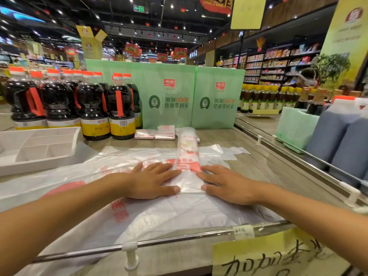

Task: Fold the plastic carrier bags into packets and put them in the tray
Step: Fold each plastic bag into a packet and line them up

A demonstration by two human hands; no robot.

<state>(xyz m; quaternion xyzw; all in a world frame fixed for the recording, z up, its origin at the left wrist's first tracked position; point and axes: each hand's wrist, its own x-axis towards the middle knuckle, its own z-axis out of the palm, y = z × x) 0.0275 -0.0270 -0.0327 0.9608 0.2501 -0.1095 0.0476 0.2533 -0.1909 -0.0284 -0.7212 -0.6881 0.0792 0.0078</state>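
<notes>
Both hands, left (153, 181) and right (223, 184), flat, pressing long crinkly translucent bag strip (188, 154), white compartmented tray (39, 148) left

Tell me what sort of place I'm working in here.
Most likely a supermarket: stocked shelves along the aisle, rows of dark sauce bottles on the counter, red sale signs hanging overhead.

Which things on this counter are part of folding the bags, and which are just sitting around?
For the job:
folded strip pressed by left hand and right hand
flat bags underneath
finished packets
white tray

Just lying about:
sauce bottles
green paper bags
jugs
yellow sign
</notes>
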